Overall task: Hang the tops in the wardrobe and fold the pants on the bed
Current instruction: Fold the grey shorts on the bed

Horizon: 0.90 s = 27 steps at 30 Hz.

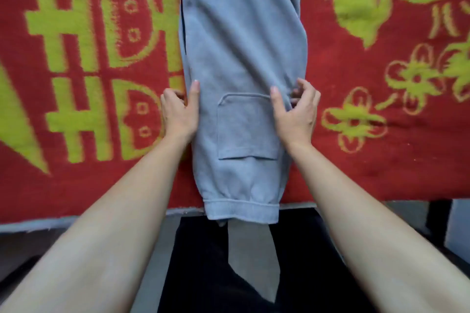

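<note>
- A fuzzy red woven blanket point(356, 140), patterned yellow-green, is spread flat.
- Soft grey fleece pants point(241, 33) are laid lengthwise upon it.
- A rectangular patch pocket point(246, 127) is stitched on.
- Opposite side edges are pinched by the left hand point(179, 115) and right hand point(296, 115), held apart.

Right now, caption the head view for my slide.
The left grip and right grip pinch the side edges of grey pants laid lengthwise on a red-and-green blanket, cuff overhanging its near edge.

Red blanket point(356, 150) with green motifs, grey floor point(251, 262)
</note>
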Tool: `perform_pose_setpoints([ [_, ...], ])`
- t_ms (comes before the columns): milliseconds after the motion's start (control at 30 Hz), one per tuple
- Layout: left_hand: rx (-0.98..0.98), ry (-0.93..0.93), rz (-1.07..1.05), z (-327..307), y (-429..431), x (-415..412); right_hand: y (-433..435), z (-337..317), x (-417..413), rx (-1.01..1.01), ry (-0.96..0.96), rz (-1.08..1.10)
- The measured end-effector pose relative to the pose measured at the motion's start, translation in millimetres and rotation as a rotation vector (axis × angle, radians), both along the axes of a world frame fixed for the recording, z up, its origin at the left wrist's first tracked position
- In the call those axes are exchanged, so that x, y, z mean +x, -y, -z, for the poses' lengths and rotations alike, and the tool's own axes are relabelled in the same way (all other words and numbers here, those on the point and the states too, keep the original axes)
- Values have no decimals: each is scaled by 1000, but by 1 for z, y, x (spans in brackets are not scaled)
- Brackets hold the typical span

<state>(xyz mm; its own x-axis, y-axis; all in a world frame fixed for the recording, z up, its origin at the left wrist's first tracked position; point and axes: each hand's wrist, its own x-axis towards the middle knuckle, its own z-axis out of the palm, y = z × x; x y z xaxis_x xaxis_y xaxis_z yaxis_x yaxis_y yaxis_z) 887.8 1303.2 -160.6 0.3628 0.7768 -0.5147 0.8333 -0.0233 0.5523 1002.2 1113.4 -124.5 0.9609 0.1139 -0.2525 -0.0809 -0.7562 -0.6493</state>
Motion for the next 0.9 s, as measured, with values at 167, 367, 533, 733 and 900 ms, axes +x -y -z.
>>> perform_pose_setpoints([
  [167,-193,-293,191,-18,96,-105,106,5,-95,-324,-559,-65],
  [367,-447,-121,142,-25,113,-132,123,9,-150,-218,-665,-112],
  [533,-630,28,160,-35,110,-154,127,-9,-159,27,-654,71],
  [733,-528,126,-124,-50,142,-192,137,-31,-175,196,-681,34],
  [900,-530,207,-249,-75,198,-227,179,-51,-207,262,-700,-1],
])
